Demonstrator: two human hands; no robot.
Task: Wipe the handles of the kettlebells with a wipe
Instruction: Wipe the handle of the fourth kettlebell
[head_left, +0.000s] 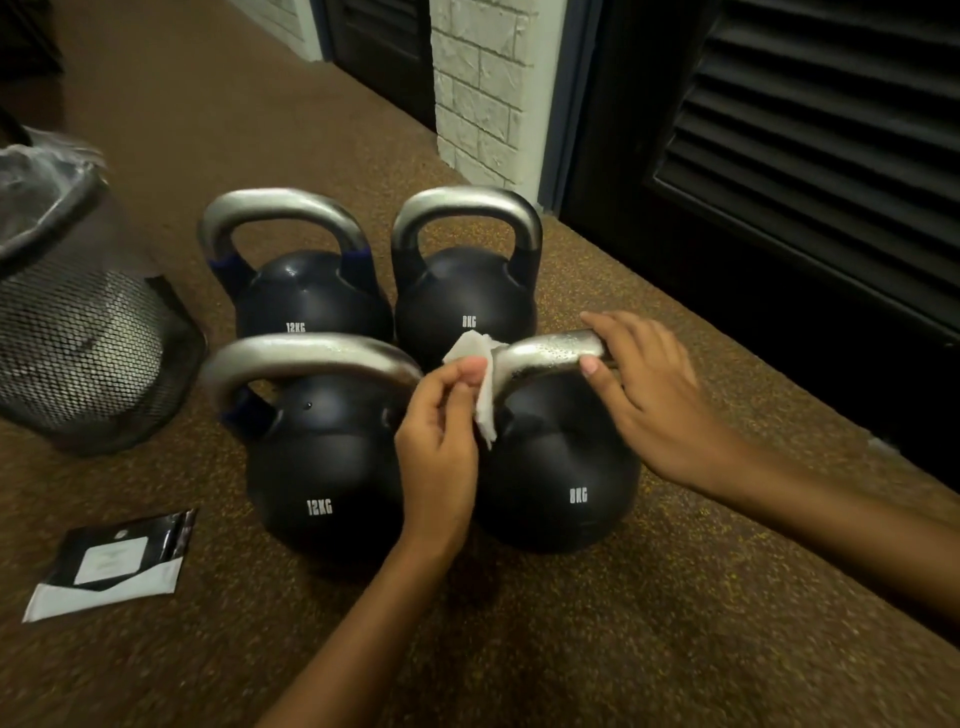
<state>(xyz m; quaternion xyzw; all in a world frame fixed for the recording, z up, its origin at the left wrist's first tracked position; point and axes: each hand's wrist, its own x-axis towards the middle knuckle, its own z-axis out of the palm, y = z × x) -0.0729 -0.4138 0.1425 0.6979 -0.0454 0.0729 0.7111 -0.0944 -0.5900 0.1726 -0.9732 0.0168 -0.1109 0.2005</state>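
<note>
Black iron and bare silver steel are filling the middle of the speckled brown floor (675, 597), where four kettlebells are standing in a tight square, all upright. We are looking down at the near right 8KG kettlebell (561, 478), and our left hand (441, 447) is pinching a white wipe (480, 384) between thumb and fingers, pressing it against the left bend of that bell's handle (550, 351). The wipe is draping down the left leg of the handle, its top corner sticking up above our thumb. Our right hand (644, 384) is closing over the right end of the same handle, fingers curled across the top and thumb tip pressing on the front of the bar. Droplets or a wet sheen are showing on the bare stretch of handle between our two hands.

Just beside it, toward the left, the near 12KG kettlebell (322, 467) is sitting with its handle almost touching our left knuckles. Behind these two, the far 12KG kettlebell (306, 296) and the far 8KG kettlebell (465, 291) are standing side by side, nearer the wall.

At the left edge of the floor a black mesh bin (88, 332) with a clear liner is leaning into view, near the 12KG bells but apart from them. Toward the near left corner, a black and white wipe packet (117, 564) is lying flat, well apart from the kettlebells. Along the right edge of the floor, dark louvred doors (810, 130) and a pale brick pillar (483, 88) are rising.
</note>
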